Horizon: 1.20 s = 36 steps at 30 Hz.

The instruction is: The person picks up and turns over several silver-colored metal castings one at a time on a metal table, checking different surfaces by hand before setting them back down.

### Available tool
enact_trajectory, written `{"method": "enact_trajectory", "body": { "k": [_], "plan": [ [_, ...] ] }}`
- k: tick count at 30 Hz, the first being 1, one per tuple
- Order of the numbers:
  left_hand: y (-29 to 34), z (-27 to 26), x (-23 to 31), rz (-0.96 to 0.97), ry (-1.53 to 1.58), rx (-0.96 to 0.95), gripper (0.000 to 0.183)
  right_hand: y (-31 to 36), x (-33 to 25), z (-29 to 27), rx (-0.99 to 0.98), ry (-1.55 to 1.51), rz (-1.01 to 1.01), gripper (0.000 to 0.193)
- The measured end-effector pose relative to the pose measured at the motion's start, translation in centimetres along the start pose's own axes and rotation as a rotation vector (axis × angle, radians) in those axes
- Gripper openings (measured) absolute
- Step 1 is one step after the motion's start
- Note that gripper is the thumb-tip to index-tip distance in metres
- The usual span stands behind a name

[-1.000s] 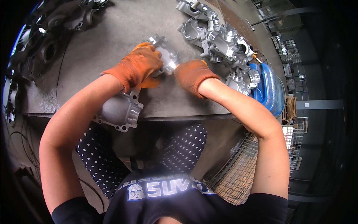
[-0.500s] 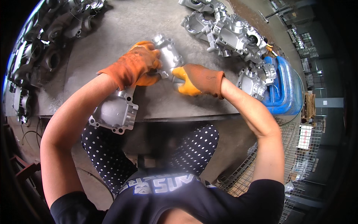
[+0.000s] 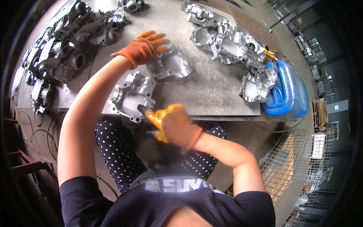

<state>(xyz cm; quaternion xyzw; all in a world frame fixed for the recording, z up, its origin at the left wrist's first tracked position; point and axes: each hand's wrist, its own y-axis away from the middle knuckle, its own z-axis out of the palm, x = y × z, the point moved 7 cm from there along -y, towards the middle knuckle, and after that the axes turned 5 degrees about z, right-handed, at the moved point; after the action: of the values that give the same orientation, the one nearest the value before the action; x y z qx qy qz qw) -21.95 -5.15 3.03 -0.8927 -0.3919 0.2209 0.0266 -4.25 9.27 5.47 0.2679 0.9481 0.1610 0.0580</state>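
My left hand [image 3: 145,49], in an orange work glove, has its fingers spread at the far left edge of a silver metal casting [image 3: 172,65]. That casting lies on the grey table with its hollow upward. Closer to me, a second silver casting [image 3: 131,99] with a holed flange rests near the table's front edge. My right hand [image 3: 172,123], gloved in orange and yellow, is blurred beside this nearer casting, fingers curled. A dark tip [image 3: 143,109] sticks out from it over the casting; whether it is a tool or a glove fingertip cannot be made out.
Piled castings [image 3: 72,38] cover the table's left side, with another casting [image 3: 130,4] at the far edge. More castings [image 3: 230,41] are heaped at the right, beside a blue plastic container [image 3: 289,90]. A wire mesh cage [image 3: 281,162] stands on the floor at right.
The farther casting, tilted between both hands before, now lies hollow up. My left hand has spread its fingers; my right hand has come back toward me and left. The view has shifted.
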Motion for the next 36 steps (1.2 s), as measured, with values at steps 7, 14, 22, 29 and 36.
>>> {"method": "enact_trajectory", "body": {
  "k": [7,14,22,29,36],
  "plan": [
    [-0.2,0.0,0.8,-0.008,0.014,-0.268,0.036,-2.3,3.3,1.7,0.255,0.084,0.104,0.024],
    [7.8,-0.6,-0.4,-0.370,0.131,-0.130,0.040,-2.5,15.2,-1.1,0.067,0.395,0.177,0.029],
    [12.5,-5.9,8.5,-0.637,0.396,0.149,0.036,0.6,19.1,-2.1,0.481,-0.470,0.374,0.041],
    [13.1,-9.1,13.4,-0.779,0.336,0.128,0.055,-1.1,8.7,2.5,0.305,-0.246,0.486,0.031],
    [11.2,-6.4,13.7,-0.841,0.425,0.046,0.060,-3.8,6.9,1.3,0.226,0.270,0.610,0.029]
  ]
}}
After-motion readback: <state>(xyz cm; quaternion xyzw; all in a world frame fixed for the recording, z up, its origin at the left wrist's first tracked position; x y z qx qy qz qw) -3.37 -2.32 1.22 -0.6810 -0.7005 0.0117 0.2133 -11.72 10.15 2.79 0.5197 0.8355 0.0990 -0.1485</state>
